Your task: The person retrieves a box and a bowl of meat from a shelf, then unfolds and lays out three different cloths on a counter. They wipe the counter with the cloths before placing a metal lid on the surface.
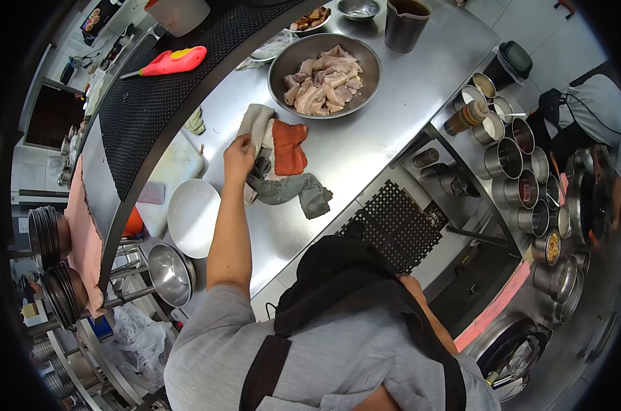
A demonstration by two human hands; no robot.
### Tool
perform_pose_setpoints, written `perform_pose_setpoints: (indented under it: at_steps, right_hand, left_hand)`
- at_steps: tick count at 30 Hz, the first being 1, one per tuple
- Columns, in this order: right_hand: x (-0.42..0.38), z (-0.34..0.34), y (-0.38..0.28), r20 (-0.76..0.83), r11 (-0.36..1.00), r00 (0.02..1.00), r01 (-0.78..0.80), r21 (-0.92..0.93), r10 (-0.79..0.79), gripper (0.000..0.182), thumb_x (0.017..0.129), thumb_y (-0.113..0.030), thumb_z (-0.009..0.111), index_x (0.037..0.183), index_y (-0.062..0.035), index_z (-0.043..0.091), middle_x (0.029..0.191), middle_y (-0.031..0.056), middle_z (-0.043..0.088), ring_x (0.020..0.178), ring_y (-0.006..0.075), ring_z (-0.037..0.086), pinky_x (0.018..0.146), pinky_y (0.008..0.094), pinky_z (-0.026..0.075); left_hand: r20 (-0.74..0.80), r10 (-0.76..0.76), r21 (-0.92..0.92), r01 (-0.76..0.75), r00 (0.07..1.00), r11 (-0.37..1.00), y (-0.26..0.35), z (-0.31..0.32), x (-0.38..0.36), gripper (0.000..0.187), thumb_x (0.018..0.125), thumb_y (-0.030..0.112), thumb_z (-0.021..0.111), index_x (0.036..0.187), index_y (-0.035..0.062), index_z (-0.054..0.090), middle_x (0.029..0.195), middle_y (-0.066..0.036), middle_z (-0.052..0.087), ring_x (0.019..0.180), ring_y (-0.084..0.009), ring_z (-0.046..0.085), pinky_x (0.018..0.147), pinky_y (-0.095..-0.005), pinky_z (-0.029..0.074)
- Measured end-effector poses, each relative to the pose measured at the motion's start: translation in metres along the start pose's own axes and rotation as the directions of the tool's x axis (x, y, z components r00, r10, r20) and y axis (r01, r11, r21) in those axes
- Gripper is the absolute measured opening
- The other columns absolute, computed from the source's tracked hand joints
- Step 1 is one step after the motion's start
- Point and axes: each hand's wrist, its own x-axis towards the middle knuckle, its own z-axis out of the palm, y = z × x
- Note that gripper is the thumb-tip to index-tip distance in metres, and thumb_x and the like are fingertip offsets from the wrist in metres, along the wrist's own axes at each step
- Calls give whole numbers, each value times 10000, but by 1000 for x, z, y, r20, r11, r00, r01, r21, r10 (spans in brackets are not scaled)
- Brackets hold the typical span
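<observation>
Left hand [238,156] reaches out over the steel counter [392,116] and rests on a heap of cloths; fingers are curled onto the pale cloth [255,123], pinching its near edge. The heap sits mid-counter, just near-left of a large steel bowl [324,72] holding pale raw meat [324,82]. Touching the pale cloth on its right lies an orange cloth [288,147], and a grey cloth [290,188] trails from under both toward the near right. Right hand is not seen: the right forearm [427,315] runs down along the apron [351,274] and its end is hidden, so grip cannot be told. Left of the hand: a white plate [192,216] beside a white cutting board [170,175], and nearer, an empty steel bowl [168,274]. Far side: a dark jug [405,26] on the counter. Right side: a row of steel seasoning pots [523,178], with another person [598,116] standing at the far right.
</observation>
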Motion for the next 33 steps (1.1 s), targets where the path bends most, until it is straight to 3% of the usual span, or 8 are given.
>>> perform_pose_setpoints:
  at_steps: [1, 8, 14, 18, 23, 26, 30, 33]
  right_hand:
    - [0, -2, -1, 25, 999, 999, -28, -23, 29, 266, 857, -93, 420, 1031, -64, 619, 1031, 178, 636, 944, 337, 634, 810, 433, 521]
    - [0, -3, 22, -72, 996, 994, -88, -26, 86, 233, 831, -95, 466, 991, -56, 630, 960, 183, 653, 883, 357, 644, 794, 446, 520]
    - [7, 12, 31, -79, 998, 995, -66, 4, 66, 211, 820, -96, 483, 966, -46, 628, 941, 189, 654, 868, 360, 643, 796, 452, 512]
    - [8, 3, 18, -100, 999, 994, -28, 34, 31, 193, 815, -102, 494, 944, -43, 625, 929, 196, 651, 861, 367, 639, 788, 458, 512]
    - [12, -2, 14, -102, 1000, 995, -18, -2, 18, 193, 811, -109, 501, 939, -37, 625, 917, 202, 650, 845, 379, 639, 773, 465, 517]
    - [16, 7, 21, -109, 1000, 994, -1, -21, -1, 196, 810, -117, 504, 939, -36, 628, 922, 201, 652, 838, 378, 642, 767, 470, 520]
    - [12, 5, 18, -122, 999, 992, 14, -35, -18, 197, 809, -119, 507, 939, -36, 629, 924, 199, 655, 839, 372, 645, 768, 463, 525]
    - [7, 0, 12, -126, 999, 992, -3, -36, -1, 197, 809, -124, 513, 941, -36, 630, 925, 196, 656, 841, 368, 646, 769, 454, 527]
  left_hand:
    - [67, -47, -105, 53, 997, 993, 5, 4, 4, 337, 802, 148, 603, 1122, 46, 631, 1072, -177, 658, 991, -313, 635, 901, -360, 478]
    - [195, -107, 76, 94, 975, 993, 24, 18, 9, 312, 793, 163, 610, 1083, 57, 657, 988, -145, 687, 936, -266, 659, 847, -346, 498]
    - [153, -67, 60, 58, 986, 997, -13, 19, 0, 309, 787, 152, 609, 1076, 55, 659, 958, -144, 688, 910, -267, 662, 833, -353, 503]
    - [147, -81, 47, 75, 986, 996, -33, 7, -3, 314, 779, 138, 609, 1076, 49, 657, 955, -147, 688, 914, -266, 661, 842, -351, 503]
    - [294, -159, 200, 102, 942, 974, -38, -9, -7, 339, 762, 120, 623, 1091, 43, 650, 1017, -156, 679, 958, -280, 651, 874, -352, 496]
    - [316, -162, 170, 112, 935, 979, -23, -14, -13, 347, 757, 126, 629, 1092, 36, 649, 1050, -166, 669, 983, -291, 642, 894, -355, 487]
    - [225, -70, 123, 43, 972, 992, -33, -4, 0, 345, 758, 146, 624, 1081, 28, 652, 1035, -171, 673, 972, -304, 644, 904, -366, 483]
    - [186, -95, 178, 61, 978, 982, -32, 6, 25, 409, 757, 161, 618, 1146, 32, 619, 1142, -180, 629, 1077, -324, 591, 955, -382, 449]
